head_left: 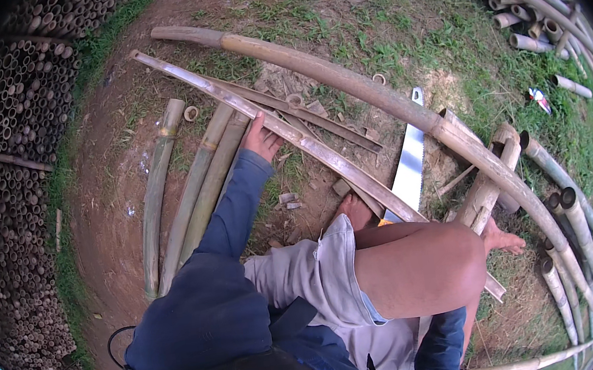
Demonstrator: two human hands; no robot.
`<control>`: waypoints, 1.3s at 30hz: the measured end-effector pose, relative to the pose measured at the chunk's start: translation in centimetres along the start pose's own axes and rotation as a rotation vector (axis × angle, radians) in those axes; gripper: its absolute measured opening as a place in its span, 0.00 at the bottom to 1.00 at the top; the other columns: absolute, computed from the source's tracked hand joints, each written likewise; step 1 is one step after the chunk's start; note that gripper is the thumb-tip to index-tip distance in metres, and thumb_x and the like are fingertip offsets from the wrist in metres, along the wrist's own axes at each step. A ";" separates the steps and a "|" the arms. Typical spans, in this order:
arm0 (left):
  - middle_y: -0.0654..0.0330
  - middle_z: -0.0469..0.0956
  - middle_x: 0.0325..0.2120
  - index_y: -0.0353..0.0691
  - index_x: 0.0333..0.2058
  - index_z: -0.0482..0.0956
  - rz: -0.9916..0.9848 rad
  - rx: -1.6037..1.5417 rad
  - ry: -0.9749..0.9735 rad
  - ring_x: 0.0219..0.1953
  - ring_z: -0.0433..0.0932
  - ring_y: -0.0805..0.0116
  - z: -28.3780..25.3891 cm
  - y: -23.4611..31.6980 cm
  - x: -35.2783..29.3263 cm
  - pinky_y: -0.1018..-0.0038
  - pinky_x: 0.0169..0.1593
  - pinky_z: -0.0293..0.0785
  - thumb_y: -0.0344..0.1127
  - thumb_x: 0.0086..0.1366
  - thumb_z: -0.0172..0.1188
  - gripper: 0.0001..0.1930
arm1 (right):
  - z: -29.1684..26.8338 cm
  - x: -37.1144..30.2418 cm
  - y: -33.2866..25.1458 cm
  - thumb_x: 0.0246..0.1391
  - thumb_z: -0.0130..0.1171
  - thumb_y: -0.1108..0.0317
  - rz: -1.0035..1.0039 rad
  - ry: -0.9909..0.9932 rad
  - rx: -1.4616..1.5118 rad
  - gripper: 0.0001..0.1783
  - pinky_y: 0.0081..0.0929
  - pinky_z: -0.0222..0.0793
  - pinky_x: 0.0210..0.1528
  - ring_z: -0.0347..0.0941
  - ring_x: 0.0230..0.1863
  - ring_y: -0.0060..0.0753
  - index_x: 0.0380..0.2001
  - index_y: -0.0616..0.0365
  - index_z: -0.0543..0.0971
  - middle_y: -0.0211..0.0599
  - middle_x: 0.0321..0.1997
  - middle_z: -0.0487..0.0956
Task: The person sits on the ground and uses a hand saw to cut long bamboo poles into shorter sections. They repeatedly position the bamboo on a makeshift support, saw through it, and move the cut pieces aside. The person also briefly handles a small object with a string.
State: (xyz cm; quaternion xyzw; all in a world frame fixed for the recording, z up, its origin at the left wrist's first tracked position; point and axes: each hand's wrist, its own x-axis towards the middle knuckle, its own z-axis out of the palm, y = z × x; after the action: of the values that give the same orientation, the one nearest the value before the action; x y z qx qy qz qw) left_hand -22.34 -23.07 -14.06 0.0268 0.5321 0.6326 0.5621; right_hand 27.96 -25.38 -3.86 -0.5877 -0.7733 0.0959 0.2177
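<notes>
My left hand [260, 139] grips a long split bamboo piece [299, 139] near its middle. The thumb shows at its edge, and the fingertips pass partly out of sight beneath it. Pale and hollow inside, the piece runs from the far left down to the lower right, passing behind my bent knee. My right sleeve [441, 347] shows below the thigh, but the hand itself is hidden. A handsaw [411, 161] with a shiny blade lies just beyond the split bamboo; part of its orange handle shows near my foot [356, 211].
A long bamboo pole [343, 77] arches across the ground over a thick bamboo log [484, 193]. Cut green poles [162, 193] lie left of my arm. Another split strip [333, 124] rests beyond. Stacked bamboo [9, 166] fills the far left; more poles [579, 226] lie right.
</notes>
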 end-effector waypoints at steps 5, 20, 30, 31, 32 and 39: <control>0.56 0.76 0.54 0.49 0.63 0.71 0.110 -0.091 -0.036 0.55 0.76 0.59 5.0 1.2 1.9 0.61 0.57 0.75 0.56 0.69 0.68 0.31 | -2.7 1.0 0.5 0.55 0.66 0.74 -0.003 -0.080 0.052 0.19 0.47 0.74 0.50 0.77 0.47 0.57 0.51 0.58 0.83 0.49 0.42 0.78; 0.48 0.70 0.61 0.38 0.74 0.56 0.671 0.364 0.258 0.53 0.77 0.61 12.9 2.2 8.5 0.65 0.53 0.79 0.35 0.66 0.71 0.43 | -4.0 10.5 -0.9 0.63 0.60 0.79 -0.088 -0.430 0.365 0.20 0.27 0.76 0.44 0.75 0.41 0.26 0.58 0.65 0.76 0.37 0.44 0.80; 0.52 0.75 0.58 0.53 0.64 0.77 1.263 1.442 -0.520 0.64 0.71 0.47 14.5 4.5 5.9 0.50 0.74 0.60 0.45 0.66 0.65 0.28 | -4.1 12.3 -1.5 0.69 0.56 0.73 -0.019 -0.527 0.458 0.21 0.19 0.70 0.40 0.70 0.39 0.17 0.63 0.64 0.73 0.31 0.47 0.77; 0.53 0.76 0.56 0.54 0.64 0.77 1.228 1.478 -0.640 0.62 0.72 0.48 14.3 4.7 5.9 0.49 0.73 0.61 0.49 0.66 0.66 0.28 | -4.3 12.1 -1.8 0.69 0.57 0.73 -0.050 -0.516 0.462 0.21 0.19 0.70 0.40 0.70 0.38 0.17 0.63 0.64 0.73 0.31 0.48 0.77; 0.54 0.76 0.54 0.56 0.65 0.77 1.192 1.507 -0.766 0.60 0.73 0.49 14.2 4.8 6.0 0.49 0.71 0.63 0.53 0.66 0.67 0.29 | -4.4 11.9 -2.2 0.68 0.57 0.79 0.053 -0.578 0.601 0.22 0.20 0.73 0.47 0.74 0.45 0.21 0.64 0.62 0.73 0.34 0.50 0.79; 0.57 0.76 0.46 0.59 0.68 0.74 1.558 1.644 -0.915 0.47 0.76 0.53 13.7 5.9 7.8 0.56 0.56 0.72 0.52 0.60 0.73 0.37 | -4.6 11.9 -4.2 0.66 0.64 0.77 0.191 -0.679 0.523 0.24 0.20 0.73 0.44 0.73 0.42 0.19 0.63 0.63 0.73 0.32 0.47 0.79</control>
State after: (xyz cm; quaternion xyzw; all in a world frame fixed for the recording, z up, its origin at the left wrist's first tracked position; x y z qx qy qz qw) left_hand -20.54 -7.36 -8.41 0.9060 0.3684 0.2078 -0.0164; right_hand 23.82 -15.81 4.61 -0.5170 -0.6928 0.4958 0.0829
